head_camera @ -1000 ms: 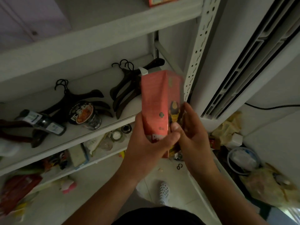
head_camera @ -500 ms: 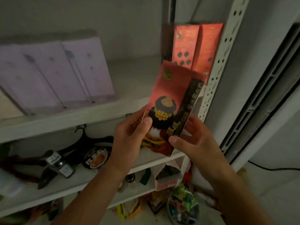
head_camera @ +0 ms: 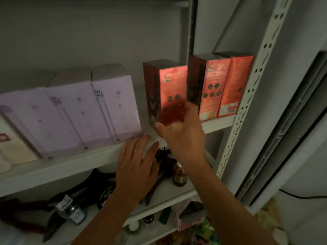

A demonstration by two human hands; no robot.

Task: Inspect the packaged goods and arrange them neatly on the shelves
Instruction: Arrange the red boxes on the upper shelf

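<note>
Two bare hands are raised. The left hand (head_camera: 136, 167), the nearer, is spread flat with straight fingers and holds nothing; behind it, on the lower shelf (head_camera: 169, 197), lie dark hangers (head_camera: 164, 156) and, at its three o'clock, a small brown bottle (head_camera: 179, 176). Its fingertips lie by the front lip of the upper shelf (head_camera: 70, 163), contact unclear. At its one o'clock the right hand (head_camera: 180, 133) grips the foot of a red box (head_camera: 169, 96), thumb on the lower left corner, fingers round the right side. The box is upright over the upper shelf, its base hidden. Just beside it at three o'clock stand two more red boxes (head_camera: 212, 89) by a perforated post (head_camera: 247, 103); at nine o'clock, three lilac boxes (head_camera: 70, 117)
</note>
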